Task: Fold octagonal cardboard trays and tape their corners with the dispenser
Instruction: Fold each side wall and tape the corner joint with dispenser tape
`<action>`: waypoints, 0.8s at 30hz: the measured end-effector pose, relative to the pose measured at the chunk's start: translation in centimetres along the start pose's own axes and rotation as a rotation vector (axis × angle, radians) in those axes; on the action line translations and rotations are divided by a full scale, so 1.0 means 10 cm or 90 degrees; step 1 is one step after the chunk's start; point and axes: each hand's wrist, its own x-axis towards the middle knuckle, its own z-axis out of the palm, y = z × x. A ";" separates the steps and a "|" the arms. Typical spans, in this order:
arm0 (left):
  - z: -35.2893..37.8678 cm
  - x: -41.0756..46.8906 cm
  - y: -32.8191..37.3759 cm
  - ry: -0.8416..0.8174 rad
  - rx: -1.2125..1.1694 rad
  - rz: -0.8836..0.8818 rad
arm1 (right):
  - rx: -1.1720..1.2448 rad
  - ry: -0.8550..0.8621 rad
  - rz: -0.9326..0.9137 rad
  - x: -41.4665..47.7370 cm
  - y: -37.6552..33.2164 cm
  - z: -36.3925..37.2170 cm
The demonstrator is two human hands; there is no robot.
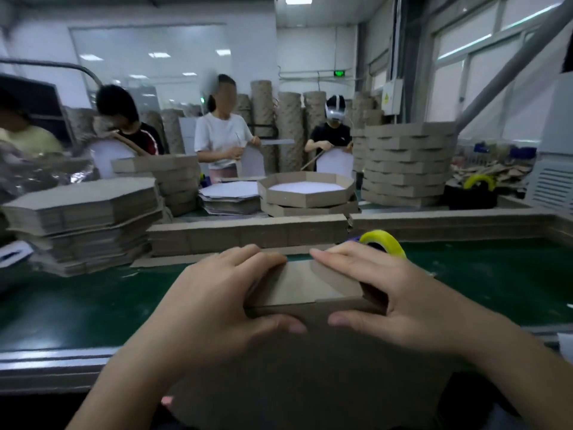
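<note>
- Table (93, 305): green surface running left to right across the view, with a metal edge nearest the person.
- Blanks (83, 212): tall stack of flat brown cardboard cut-outs, standing on the table at far left.
- Finished trays (406, 162): high pile of folded trays, beyond the table at right.
- Tray (310, 293): brown cardboard, centre of view at the table's near edge, its lower part reaching down toward the person. A flap is folded over along the top. It is held between both hands.
- Far tray (307, 190): octagonal, white inside, walls upright, resting on another tray beyond a low cardboard wall (248, 234).
- Left hand (210, 302): on the tray's left part, fingers curled over the folded flap, thumb pressed on the near wall, so it is grasping the tray.
- Right hand (412, 305): on the tray's right part, fingers laid over the flap, thumb on the near wall, likewise grasping the tray.
- Tape (384, 240): yellow roll, upright on the table just behind the right hand's fingers, partly hidden by them.
</note>
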 end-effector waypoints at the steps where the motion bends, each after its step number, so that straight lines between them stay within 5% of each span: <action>1: -0.17 0.01 0.02 0.027 0.008 -0.003 | -0.014 0.019 -0.020 0.08 -0.13 -0.13; 11: -1.75 0.14 0.20 0.272 0.116 0.007 | -0.083 0.149 -0.228 0.84 -1.26 -1.19; 24: -1.56 0.63 -0.47 0.434 0.366 0.112 | -0.437 0.262 -0.306 1.55 -1.01 -1.13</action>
